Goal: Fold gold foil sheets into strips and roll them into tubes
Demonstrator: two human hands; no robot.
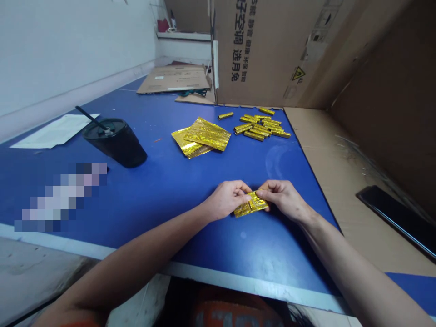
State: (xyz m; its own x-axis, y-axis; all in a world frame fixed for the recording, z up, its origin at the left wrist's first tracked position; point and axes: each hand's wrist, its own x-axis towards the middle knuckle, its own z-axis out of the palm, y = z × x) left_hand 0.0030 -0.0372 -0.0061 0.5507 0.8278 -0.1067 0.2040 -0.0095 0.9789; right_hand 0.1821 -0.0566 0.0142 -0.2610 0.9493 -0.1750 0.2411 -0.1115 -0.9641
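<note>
At a blue table (177, 200), the left hand (225, 200) and right hand (281, 200) grip a folded gold foil piece (251, 205) between them, fingers closed on it; flat foil sheets (200, 137) and rolled foil sticks (262, 126) lie well beyond.

Even, rather dim room light, a soft shadow beside the black cup (116, 143), glare on the gold foil (207, 137), and the table edge (218, 281) bowing toward the picture's corners

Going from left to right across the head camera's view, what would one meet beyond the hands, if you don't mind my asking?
White paper → black cup → flat gold foil sheets → gold foil rolls → black phone
</note>
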